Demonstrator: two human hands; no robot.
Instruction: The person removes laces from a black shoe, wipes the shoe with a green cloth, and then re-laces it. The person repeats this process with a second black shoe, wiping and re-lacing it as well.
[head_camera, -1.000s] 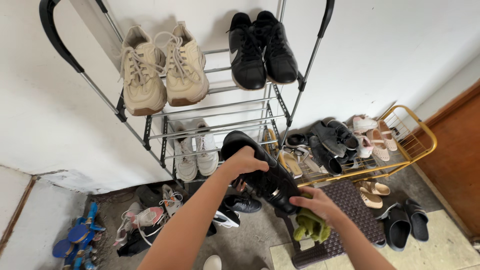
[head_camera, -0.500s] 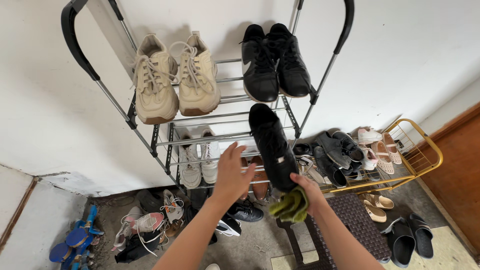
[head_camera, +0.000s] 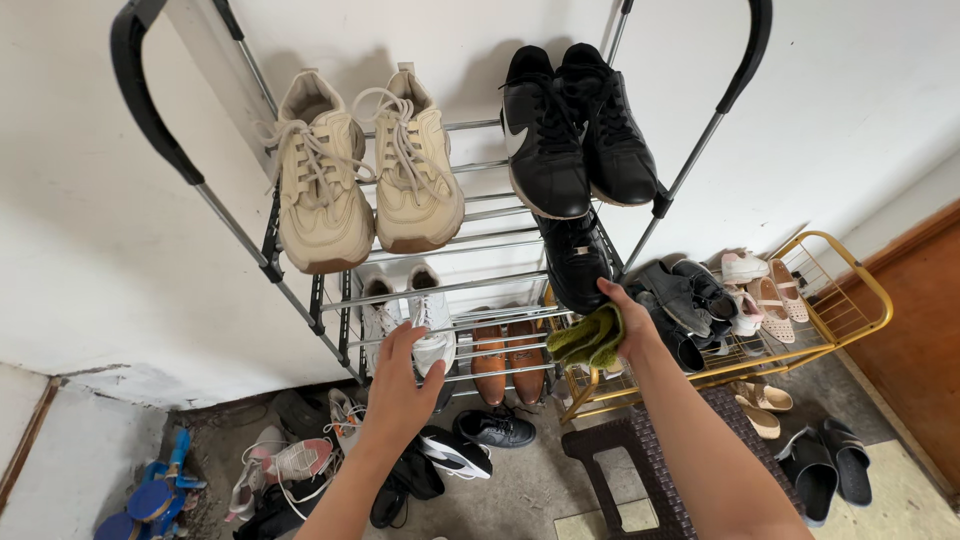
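The black shoe (head_camera: 574, 262) I was carrying is now sitting at the right edge of the rack's (head_camera: 480, 245) second shelf. My right hand (head_camera: 622, 322) is steadying its heel while pinching a green cloth (head_camera: 588, 338); my left hand (head_camera: 400, 385) is hanging open, holding nothing.

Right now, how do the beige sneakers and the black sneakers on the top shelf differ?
The beige sneakers are chunky with thick loose laces; the black sneakers are slimmer and glossier. The beige sneakers sit on the left of the rack, the black sneakers on the right. Both pairs rest toes forward on the top shelf.
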